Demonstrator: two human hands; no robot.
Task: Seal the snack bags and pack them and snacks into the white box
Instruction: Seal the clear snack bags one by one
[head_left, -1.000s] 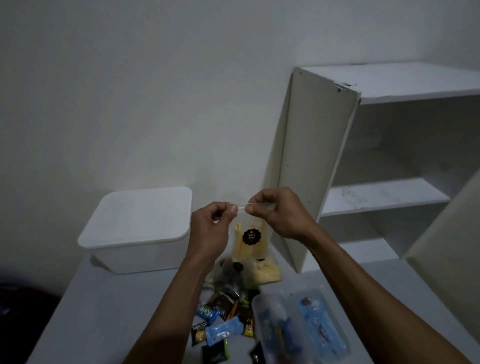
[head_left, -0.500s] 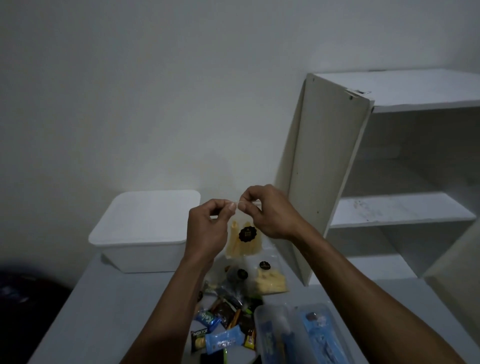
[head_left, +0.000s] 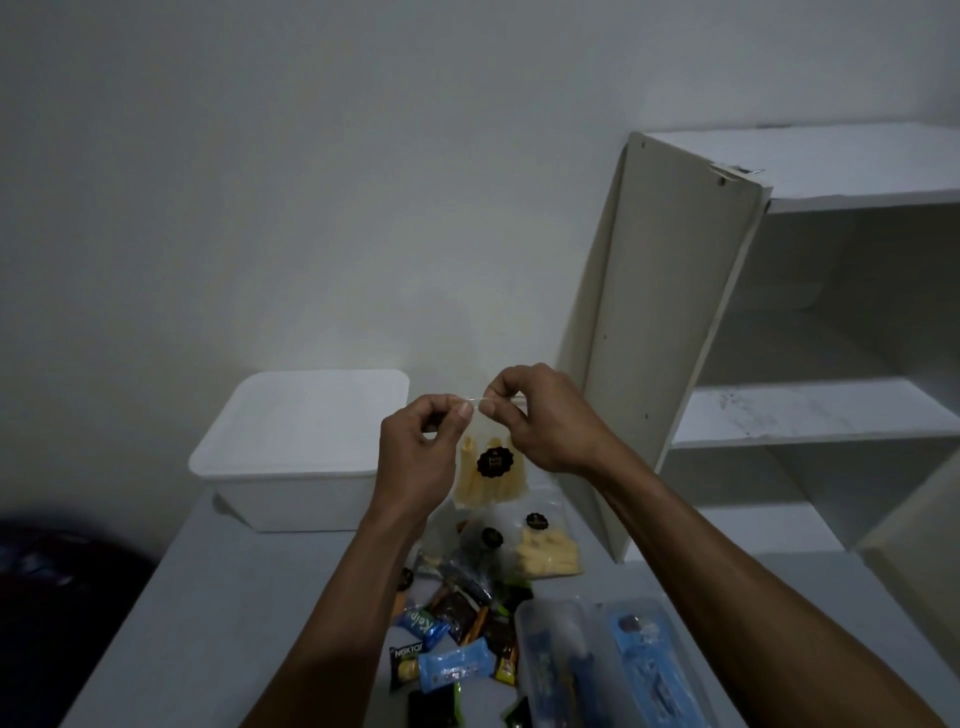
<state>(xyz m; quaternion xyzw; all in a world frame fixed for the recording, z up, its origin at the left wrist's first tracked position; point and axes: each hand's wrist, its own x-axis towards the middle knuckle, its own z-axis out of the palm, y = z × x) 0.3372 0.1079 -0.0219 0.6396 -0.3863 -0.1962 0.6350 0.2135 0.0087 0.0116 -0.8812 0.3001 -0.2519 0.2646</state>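
Snack bag (head_left: 491, 467) hangs above the table (head_left: 208, 623), right of the lidded white box (head_left: 291, 457); head view: left hand (head_left: 421, 452) and right hand (head_left: 540, 421) each pinch its top strip. Best to press thumb against finger along the whole seam, keeping it taut and level so nothing spills

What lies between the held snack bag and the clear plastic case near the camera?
In the head view, between the held snack bag and the clear plastic case lie two more snack bags and loose wrapped snacks.
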